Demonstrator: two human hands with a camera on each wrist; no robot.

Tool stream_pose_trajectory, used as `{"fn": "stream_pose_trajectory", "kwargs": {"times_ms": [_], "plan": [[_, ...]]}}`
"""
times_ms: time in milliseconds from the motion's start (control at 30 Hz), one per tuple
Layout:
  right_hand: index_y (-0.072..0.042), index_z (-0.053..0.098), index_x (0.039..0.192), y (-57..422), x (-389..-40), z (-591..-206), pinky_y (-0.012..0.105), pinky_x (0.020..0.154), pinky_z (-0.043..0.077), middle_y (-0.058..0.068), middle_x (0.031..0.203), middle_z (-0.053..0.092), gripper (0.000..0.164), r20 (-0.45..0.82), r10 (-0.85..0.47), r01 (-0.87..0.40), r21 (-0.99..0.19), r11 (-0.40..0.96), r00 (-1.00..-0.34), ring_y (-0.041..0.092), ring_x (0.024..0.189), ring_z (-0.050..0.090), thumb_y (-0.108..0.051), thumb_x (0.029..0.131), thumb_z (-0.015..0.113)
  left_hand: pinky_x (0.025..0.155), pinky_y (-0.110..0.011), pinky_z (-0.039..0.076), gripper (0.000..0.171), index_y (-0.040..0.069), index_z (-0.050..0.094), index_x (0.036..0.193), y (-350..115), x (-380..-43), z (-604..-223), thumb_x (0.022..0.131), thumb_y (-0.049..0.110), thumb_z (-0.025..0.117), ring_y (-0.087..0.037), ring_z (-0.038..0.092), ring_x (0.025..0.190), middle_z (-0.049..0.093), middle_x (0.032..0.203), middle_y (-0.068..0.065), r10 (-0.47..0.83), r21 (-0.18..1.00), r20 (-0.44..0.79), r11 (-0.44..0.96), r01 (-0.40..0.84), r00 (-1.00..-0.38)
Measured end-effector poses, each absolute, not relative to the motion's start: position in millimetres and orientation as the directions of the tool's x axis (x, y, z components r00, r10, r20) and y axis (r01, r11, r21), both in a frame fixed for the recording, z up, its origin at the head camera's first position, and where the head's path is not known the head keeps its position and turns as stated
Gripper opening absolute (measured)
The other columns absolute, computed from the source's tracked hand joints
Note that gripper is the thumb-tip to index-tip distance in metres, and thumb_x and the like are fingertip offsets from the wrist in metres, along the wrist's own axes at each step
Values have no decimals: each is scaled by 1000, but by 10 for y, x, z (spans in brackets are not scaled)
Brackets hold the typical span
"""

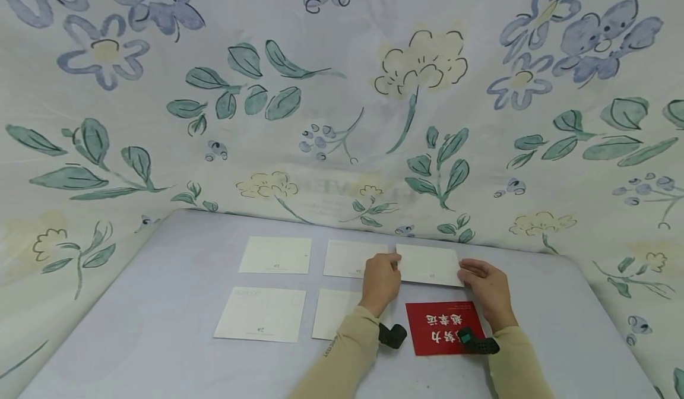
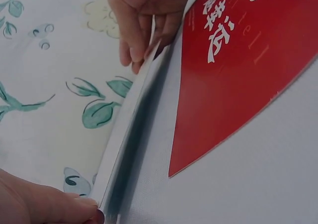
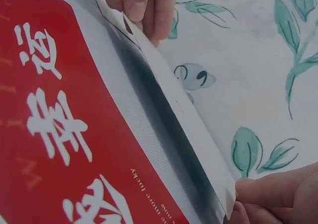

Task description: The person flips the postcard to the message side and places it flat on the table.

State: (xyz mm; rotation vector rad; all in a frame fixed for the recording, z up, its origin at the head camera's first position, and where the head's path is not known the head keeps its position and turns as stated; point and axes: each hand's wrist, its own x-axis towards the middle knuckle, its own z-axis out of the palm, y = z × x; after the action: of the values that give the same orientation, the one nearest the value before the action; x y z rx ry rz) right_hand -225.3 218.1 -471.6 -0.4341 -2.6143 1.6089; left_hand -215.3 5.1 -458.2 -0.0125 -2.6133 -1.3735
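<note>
Both hands hold a white postcard (image 1: 428, 264) by its two short sides at the back right of the table. My left hand (image 1: 382, 281) pinches its left edge, and my right hand (image 1: 487, 289) pinches the right one. Both wrist views show the postcard nearly edge-on, its near edge lifted over the cloth with a dark shadow beneath. Nearer the front lies a red postcard (image 1: 440, 328) with white Chinese characters, upside down in the head view. The right wrist's camera overlaps its corner there.
Other white postcards lie in two rows on the left: one at back left (image 1: 275, 255), one at front left (image 1: 260, 314), one at back middle (image 1: 347, 258) and one at front middle (image 1: 331, 313), partly behind the left sleeve. A floral curtain (image 1: 342, 120) borders the white table (image 1: 160, 304).
</note>
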Motion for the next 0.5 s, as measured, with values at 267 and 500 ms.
{"fn": "stream_pose_trajectory", "kwargs": {"times_ms": [267, 500], "plan": [[-5, 58, 121, 2175, -2240, -4707, 31, 82, 47, 15, 120, 60, 36, -96, 256, 208, -865, 457, -962, 25, 104, 57, -20, 88, 60, 54, -20, 43, 26, 2, 70, 104, 53, -2147, -4573, 82, -3, 58, -8, 51, 63, 69, 84, -5, -89, 819, 137, 571, 62, -987], [-7, 59, 119, 2186, -2240, -4716, 21, 74, 45, 14, 119, 61, 34, -88, 246, 201, -850, 486, -965, 24, 106, 57, -20, 88, 60, 51, -20, 41, 24, 1, 71, 102, 55, -2140, -4578, 80, -3, 59, -7, 49, 59, 64, 73, 0, -84, 815, 136, 576, 63, -987]]}}
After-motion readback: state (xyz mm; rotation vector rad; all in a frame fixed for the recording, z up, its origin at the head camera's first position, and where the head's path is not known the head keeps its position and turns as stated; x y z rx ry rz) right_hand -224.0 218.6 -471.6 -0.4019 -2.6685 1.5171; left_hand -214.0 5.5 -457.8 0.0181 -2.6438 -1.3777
